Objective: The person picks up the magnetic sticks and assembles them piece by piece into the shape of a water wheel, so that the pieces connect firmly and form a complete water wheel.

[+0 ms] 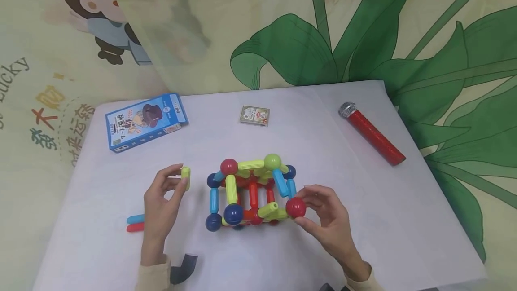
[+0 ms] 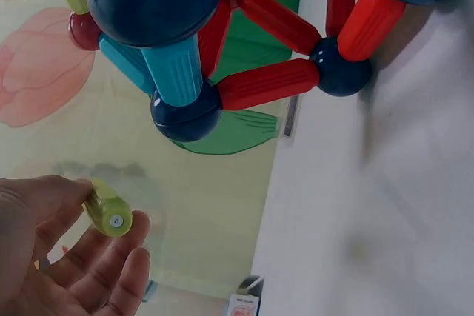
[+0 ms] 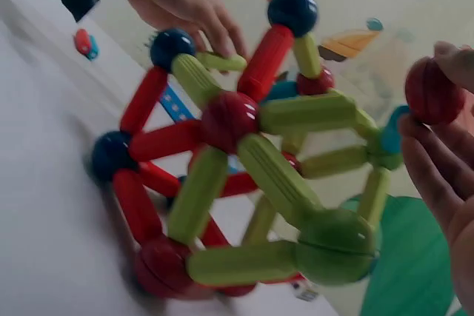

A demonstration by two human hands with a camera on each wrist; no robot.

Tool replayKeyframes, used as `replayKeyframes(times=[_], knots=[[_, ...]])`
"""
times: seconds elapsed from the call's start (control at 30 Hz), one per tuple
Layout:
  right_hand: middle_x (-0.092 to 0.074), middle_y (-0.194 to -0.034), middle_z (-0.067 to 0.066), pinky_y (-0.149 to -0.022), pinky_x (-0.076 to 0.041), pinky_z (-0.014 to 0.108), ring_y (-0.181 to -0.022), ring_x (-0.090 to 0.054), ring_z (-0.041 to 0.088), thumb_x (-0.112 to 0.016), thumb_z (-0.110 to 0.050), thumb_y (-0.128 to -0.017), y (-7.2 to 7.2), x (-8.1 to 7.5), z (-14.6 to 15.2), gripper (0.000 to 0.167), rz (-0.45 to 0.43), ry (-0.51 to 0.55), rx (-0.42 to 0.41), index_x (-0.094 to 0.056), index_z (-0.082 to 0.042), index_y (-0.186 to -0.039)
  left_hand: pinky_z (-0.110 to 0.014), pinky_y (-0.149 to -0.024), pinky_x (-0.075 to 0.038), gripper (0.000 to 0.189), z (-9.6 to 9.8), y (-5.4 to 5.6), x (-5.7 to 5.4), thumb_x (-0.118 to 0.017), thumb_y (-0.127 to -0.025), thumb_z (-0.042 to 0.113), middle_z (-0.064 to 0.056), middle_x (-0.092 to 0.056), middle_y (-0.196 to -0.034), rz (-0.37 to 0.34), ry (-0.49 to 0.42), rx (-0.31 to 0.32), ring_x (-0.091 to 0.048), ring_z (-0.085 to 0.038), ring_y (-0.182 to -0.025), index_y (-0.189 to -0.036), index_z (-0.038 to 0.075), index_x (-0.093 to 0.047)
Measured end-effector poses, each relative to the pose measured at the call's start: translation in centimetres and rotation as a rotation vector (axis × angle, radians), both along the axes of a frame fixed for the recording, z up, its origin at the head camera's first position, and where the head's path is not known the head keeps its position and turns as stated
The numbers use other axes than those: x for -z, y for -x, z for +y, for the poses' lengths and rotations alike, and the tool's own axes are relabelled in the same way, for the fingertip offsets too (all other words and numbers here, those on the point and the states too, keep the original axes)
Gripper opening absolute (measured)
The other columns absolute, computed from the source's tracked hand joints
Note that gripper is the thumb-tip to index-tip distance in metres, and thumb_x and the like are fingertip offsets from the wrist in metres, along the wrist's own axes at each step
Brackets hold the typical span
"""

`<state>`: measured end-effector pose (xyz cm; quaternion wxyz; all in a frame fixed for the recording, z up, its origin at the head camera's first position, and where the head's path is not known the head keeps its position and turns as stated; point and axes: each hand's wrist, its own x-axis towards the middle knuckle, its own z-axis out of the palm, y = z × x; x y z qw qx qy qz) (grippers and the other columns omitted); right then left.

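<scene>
In the head view a magnetic stick-and-ball frame [image 1: 253,192] stands on the table between the hands. Red, yellow-green and light blue sticks join its red, dark blue and green balls. My left hand [image 1: 162,201], left of the frame, pinches a short yellow-green stick [image 1: 185,178] between thumb and fingers, apart from the frame. At the right side my right hand [image 1: 329,221] grips a red ball [image 3: 433,90] by thumb and fingertips. That ball is close to a light blue stick [image 1: 279,182]; whether they touch I cannot tell.
Loose blue and red sticks [image 1: 135,227] lie beside the left wrist. Towards the back are a blue box [image 1: 145,120] and a small card box [image 1: 254,115]. A red microphone [image 1: 373,136] lies at the right. A patterned cloth [image 1: 202,35] hangs behind the table.
</scene>
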<state>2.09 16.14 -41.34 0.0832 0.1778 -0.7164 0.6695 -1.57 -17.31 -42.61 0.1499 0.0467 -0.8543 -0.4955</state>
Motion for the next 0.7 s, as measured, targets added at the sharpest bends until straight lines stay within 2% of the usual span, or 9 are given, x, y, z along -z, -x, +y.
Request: replayKeyframes(times=[0.07, 0.2, 0.4, 0.7], knots=[[-0.059, -0.111, 0.005, -0.085, -0.054, 0.025, -0.097, -0.064, 0.011, -0.071, 0.015, -0.075, -0.1, 0.3, -0.7, 0.058, -0.003, 0.018, -0.009, -0.042, 0.014, -0.125, -0.014, -0.084, -0.043, 0.035, 0.0, 0.1, 0.0, -0.065, -0.091, 0.008, -0.006, -0.064, -0.113, -0.008, -0.003, -0.004, -0.059, 0.004, -0.082, -0.126, 0.008, -0.058], [-0.056, -0.110, 0.002, -0.085, -0.054, 0.025, -0.097, -0.063, 0.010, -0.071, 0.010, -0.079, 0.0, 0.7, -1.7, 0.057, -0.080, 0.020, -0.010, -0.041, 0.011, -0.127, -0.016, -0.084, -0.043, 0.035, -0.1, 0.0, 0.1, -0.064, -0.091, 0.009, -0.005, -0.064, -0.112, -0.018, 0.002, -0.014, -0.058, 0.004, -0.082, -0.126, 0.008, -0.058], [-0.056, -0.111, 0.012, -0.083, -0.055, 0.027, -0.097, -0.064, 0.014, -0.071, 0.009, -0.079, 0.3, 1.0, -2.3, 0.061, -0.158, 0.010, -0.022, -0.042, 0.001, -0.133, -0.015, -0.084, -0.042, 0.035, -0.1, 0.0, 0.3, -0.064, -0.091, 0.008, -0.006, -0.065, -0.112, -0.020, 0.009, -0.012, -0.058, 0.006, -0.081, -0.126, 0.008, -0.058], [-0.065, -0.103, 0.012, -0.085, -0.054, 0.031, -0.096, -0.067, 0.017, -0.069, 0.001, -0.085, 0.8, 0.8, -2.4, 0.059, -0.222, -0.060, -0.118, -0.042, -0.006, -0.137, -0.013, -0.085, -0.042, 0.036, -0.1, -0.1, 0.5, -0.065, -0.091, 0.011, -0.006, -0.064, -0.113, -0.050, 0.011, -0.022, -0.058, 0.007, -0.082, -0.126, 0.008, -0.057]])
